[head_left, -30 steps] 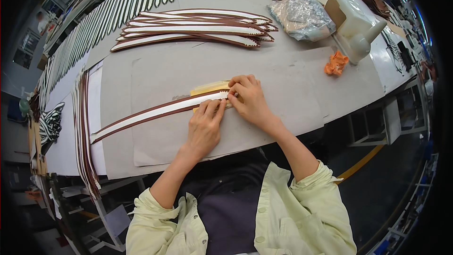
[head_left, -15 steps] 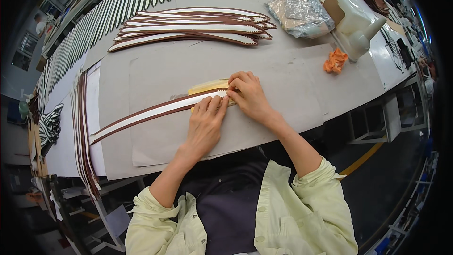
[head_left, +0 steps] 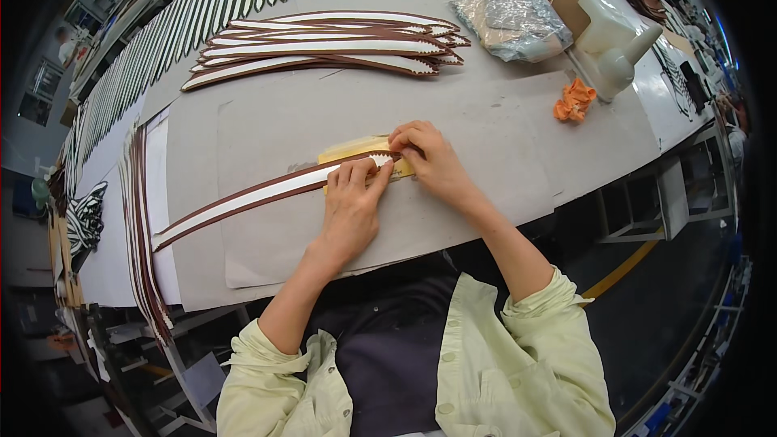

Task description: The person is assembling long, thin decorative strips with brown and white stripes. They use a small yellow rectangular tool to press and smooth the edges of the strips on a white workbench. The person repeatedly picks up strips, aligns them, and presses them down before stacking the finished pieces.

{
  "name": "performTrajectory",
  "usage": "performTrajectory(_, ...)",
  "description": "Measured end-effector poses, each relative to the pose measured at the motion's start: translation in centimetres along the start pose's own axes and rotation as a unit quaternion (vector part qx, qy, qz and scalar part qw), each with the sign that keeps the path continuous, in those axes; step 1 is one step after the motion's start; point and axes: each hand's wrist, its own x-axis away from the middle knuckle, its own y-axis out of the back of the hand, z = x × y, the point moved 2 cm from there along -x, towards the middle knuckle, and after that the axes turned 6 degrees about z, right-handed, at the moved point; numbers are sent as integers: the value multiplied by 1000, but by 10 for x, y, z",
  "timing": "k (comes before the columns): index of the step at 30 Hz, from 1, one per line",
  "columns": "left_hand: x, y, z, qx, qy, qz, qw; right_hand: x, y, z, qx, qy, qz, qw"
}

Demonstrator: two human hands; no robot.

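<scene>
A long brown strip with a white centre (head_left: 243,201) lies slantwise on the grey table (head_left: 502,129). Its right end rests on a small yellowish pad (head_left: 356,148). My left hand (head_left: 352,210) lies flat on the strip near that end, fingers spread and pressing it down. My right hand (head_left: 429,158) pinches the strip's tip over the pad with bent fingers.
A pile of similar brown and white strips (head_left: 324,44) lies further back. Rows of more strips (head_left: 202,8) run along the far edge and down the left side (head_left: 142,235). A crumpled plastic bag (head_left: 510,20), a white bottle (head_left: 615,61) and an orange scrap (head_left: 573,101) sit at the right.
My hands and the strip stay almost still. The fingers of both hands shift slightly at the strip's right end.
</scene>
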Motion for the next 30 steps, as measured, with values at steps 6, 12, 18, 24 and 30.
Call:
performTrajectory(6, 2, -3, 0, 2, -3, -12, 1000, 32, 10, 12, 174, 96, 10, 980)
performTrajectory(12, -1, -3, 3, 2, 3, 0, 1000, 34, 5, 26, 291, 133, 16, 947)
performTrajectory(18, -6, -2, 3, -34, -12, -6, 999, 31, 6, 28, 298, 141, 32, 944)
performTrajectory(24, -2, -1, 2, -19, -23, -34, 999, 30, 4, 31, 323, 154, 31, 933)
performTrajectory(30, 15, 5, 2, -14, -8, -44, 999, 29, -12, 34, 420, 192, 72, 884)
